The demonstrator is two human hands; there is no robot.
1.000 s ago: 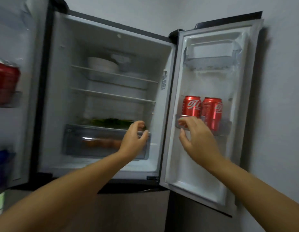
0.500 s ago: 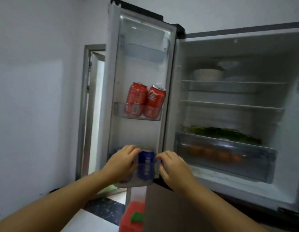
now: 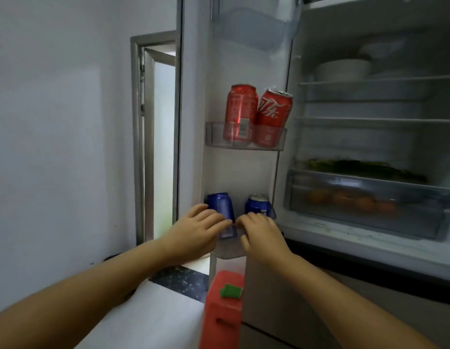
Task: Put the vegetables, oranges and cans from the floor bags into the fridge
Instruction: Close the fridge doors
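Two blue cans stand in the lower shelf (image 3: 229, 248) of the open left fridge door, one (image 3: 220, 205) on the left and one (image 3: 257, 203) on the right. My left hand (image 3: 200, 231) lies with fairly straight fingers against the left blue can and the shelf front. Fingertips of my right hand (image 3: 263, 236) touch the shelf rim just below the right blue can. Two red cans (image 3: 240, 109) (image 3: 275, 114) stand in the door shelf above, the right one tilted. Oranges (image 3: 357, 201) lie in the clear drawer (image 3: 440, 220), with green vegetables (image 3: 364, 168) on top of it.
White bowls (image 3: 343, 69) sit on the top wire shelf inside the fridge. A red plastic container (image 3: 222, 311) with a green patch stands on the floor below the door. To the left are a white wall and a narrow doorway (image 3: 159, 137).
The view swung from the right door to the left door. Both hands came down to the lower left door shelf and now sit at the two blue cans, a little closer together.
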